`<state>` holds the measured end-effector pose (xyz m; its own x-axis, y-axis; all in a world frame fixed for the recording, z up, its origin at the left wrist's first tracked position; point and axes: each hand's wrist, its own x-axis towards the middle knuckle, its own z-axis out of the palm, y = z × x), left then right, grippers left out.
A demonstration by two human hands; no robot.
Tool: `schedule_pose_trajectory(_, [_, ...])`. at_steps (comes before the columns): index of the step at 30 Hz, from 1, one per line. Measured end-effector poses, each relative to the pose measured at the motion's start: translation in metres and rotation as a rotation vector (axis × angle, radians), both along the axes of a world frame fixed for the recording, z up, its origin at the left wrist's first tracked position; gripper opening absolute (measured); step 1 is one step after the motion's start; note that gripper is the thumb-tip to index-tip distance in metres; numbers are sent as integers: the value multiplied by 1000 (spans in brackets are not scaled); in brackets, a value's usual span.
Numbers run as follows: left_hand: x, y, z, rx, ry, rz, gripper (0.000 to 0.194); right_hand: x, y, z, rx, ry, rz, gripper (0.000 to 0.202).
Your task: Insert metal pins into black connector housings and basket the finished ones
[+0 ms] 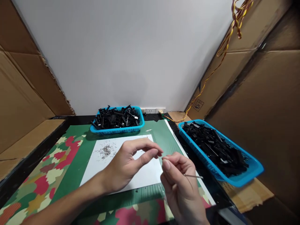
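My left hand (131, 162) hovers above a white sheet (140, 178), its thumb and fingers curved toward each other with a narrow gap at the tips. Just right of it, my right hand (179, 181) is closed, with thumb and fingertips pinched together. A thin metal rod (194, 176) sticks out to the right from between its fingers. Whether the fingertips also pinch something small is too fine to tell. On the sheet's left part lies a loose pile of tiny metal pieces (106, 151).
A blue basket (117, 129) of black plastic parts stands behind the sheet, another blue basket (253, 172) of black parts at right. Cardboard walls (264, 103) flank the table. Twisted wires (208, 76) run down to a wall socket (150, 111).
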<state>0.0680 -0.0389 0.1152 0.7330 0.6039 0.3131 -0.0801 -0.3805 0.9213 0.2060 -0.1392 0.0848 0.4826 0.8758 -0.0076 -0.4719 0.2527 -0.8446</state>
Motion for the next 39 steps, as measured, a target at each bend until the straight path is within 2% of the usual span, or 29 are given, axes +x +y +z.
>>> schedule_pose_trajectory(6, [-1, 5, -13, -54, -70, 38, 19, -7, 13, 2, -1, 27, 52, 38])
schedule_pose_trajectory(14, [-18, 18, -23, 164, -49, 64, 17, -13, 29, -11, -64, -60, 45, 38])
schedule_pose_trajectory(22, [-48, 33, -53, 308, 84, 153, 13, -22, 50, -32, -154, -247, 186, 37])
schedule_pose_trajectory(27, [-69, 43, -74, 384, 125, 233, 15, -32, 67, -32, -210, -361, 331, 40])
schedule_pose_trajectory(33, [-88, 63, -96, 427, 121, 323, 16, -38, 86, -21, -198, -310, 582, 46])
schedule_pose_trajectory(39, [-95, 73, -103, 456, 132, 444, 17, -28, 105, -18, -169, -477, 786, 57])
